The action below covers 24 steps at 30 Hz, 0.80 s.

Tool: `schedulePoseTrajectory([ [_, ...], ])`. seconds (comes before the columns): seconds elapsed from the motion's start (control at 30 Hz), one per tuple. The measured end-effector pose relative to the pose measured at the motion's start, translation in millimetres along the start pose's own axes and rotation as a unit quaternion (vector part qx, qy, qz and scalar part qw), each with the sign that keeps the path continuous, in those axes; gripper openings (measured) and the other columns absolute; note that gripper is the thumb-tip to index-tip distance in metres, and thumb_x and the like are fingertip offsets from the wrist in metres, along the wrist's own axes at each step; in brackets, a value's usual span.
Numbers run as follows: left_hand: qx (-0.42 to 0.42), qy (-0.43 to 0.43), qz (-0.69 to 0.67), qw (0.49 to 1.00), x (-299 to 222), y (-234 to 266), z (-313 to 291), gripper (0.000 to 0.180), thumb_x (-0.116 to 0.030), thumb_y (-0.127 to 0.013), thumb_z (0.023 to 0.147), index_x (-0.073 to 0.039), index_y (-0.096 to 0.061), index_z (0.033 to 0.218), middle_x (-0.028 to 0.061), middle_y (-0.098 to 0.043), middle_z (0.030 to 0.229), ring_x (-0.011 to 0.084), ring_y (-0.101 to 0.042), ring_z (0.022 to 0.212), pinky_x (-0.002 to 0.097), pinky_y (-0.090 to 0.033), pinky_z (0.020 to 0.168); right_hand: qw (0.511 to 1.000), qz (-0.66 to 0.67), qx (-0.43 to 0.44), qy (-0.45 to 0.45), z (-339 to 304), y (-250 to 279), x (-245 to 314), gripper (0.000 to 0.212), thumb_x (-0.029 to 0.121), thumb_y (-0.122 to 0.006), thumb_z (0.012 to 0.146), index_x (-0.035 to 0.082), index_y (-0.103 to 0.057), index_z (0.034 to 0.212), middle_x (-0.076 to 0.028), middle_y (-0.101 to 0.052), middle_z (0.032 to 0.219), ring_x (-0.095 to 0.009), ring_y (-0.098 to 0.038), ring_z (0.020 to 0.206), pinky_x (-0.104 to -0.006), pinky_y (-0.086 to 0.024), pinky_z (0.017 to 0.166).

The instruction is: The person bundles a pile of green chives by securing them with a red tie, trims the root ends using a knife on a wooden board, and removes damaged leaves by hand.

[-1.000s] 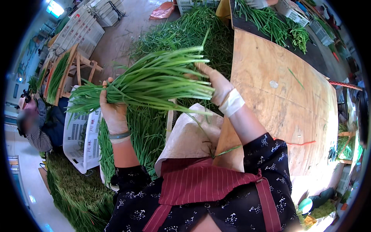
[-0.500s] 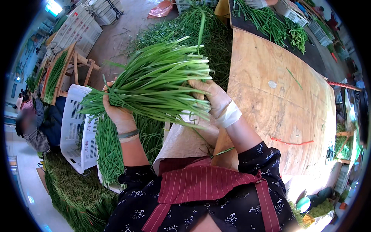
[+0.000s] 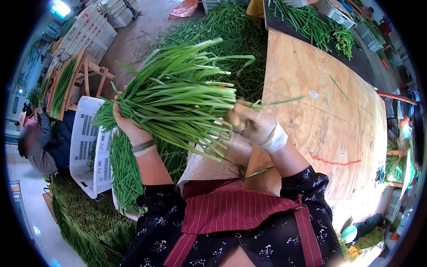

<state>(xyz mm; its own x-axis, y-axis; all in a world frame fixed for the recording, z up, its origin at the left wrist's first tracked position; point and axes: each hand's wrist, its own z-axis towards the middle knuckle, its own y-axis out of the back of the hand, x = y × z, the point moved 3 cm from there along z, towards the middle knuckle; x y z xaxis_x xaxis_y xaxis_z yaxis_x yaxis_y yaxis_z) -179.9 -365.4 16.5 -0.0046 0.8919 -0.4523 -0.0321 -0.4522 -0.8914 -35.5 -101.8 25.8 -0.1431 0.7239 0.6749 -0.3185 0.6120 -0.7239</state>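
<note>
A big bunch of garlic chives (image 3: 178, 95) lies across in front of me, its pale cut ends fanned out to the right. My left hand (image 3: 129, 122), in a thin glove, is wrapped round the leafy end on the left. Just beyond the cut ends, my gloved right hand (image 3: 255, 124) has its fingers closed, slightly blurred. A loose chive leaf (image 3: 284, 101) sticks out of those fingers over the wooden board. Below the bunch, more chives (image 3: 126, 173) fill a crate by my left forearm.
The wooden board (image 3: 324, 115) on my right bears a red tie (image 3: 336, 163) and a stray leaf. A heap of loose greens (image 3: 213, 29) covers the floor ahead. A white crate (image 3: 84, 151) leans at left, near a seated person. Another person's gloved hand (image 3: 295, 3) is at the far table.
My right hand has drawn away from the cut ends, toward me and to the right, with a loose leaf in its fingers. The bunch has tilted, its cut ends sinking a little nearer me.
</note>
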Motion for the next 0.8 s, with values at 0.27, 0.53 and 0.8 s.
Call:
schedulePoseTrajectory([
  [0.27, -0.089, -0.096, 0.1, 0.986, -35.7, 22.0, 7.2, 0.035, -0.031, -0.036, 0.088, -0.01, -0.055, 0.109, 0.0084, -0.051, 0.122, 0.0268, -0.045, 0.114, 0.0464, -0.035, 0.097, 0.927, 0.077, -0.211, 0.301, -61.2, 28.4, 117.3, 0.019, 0.018, -0.055, 0.085, 0.012, -0.047, 0.069, 0.004, -0.036, 0.055, -0.011, -0.038, 0.05, -0.0334, -0.039, 0.062],
  [0.53, -0.022, -0.062, 0.042, 0.997, -26.8, 13.5, -5.4, 0.032, -0.029, -0.04, 0.087, -0.011, -0.056, 0.109, 0.0072, -0.051, 0.12, 0.0259, -0.046, 0.113, 0.0471, -0.034, 0.097, 0.7, -0.691, -0.172, -0.061, 51.0, 62.8, 116.0, 0.056, 0.046, -0.059, 0.076, 0.002, -0.053, 0.109, -0.011, -0.056, 0.095, -0.02, -0.054, 0.089, -0.0324, -0.041, 0.082],
  [0.8, -0.012, -0.046, 0.033, 0.998, -18.9, 5.8, -6.0, 0.03, -0.03, -0.042, 0.087, -0.011, -0.057, 0.103, 0.0069, -0.055, 0.115, 0.0258, -0.05, 0.107, 0.047, -0.038, 0.093, 0.918, -0.379, -0.078, -0.083, 66.4, 1.3, 33.0, 0.055, 0.038, -0.069, 0.072, -0.002, -0.058, 0.109, -0.012, -0.062, 0.1, -0.014, -0.054, 0.092, -0.0262, -0.04, 0.085],
])
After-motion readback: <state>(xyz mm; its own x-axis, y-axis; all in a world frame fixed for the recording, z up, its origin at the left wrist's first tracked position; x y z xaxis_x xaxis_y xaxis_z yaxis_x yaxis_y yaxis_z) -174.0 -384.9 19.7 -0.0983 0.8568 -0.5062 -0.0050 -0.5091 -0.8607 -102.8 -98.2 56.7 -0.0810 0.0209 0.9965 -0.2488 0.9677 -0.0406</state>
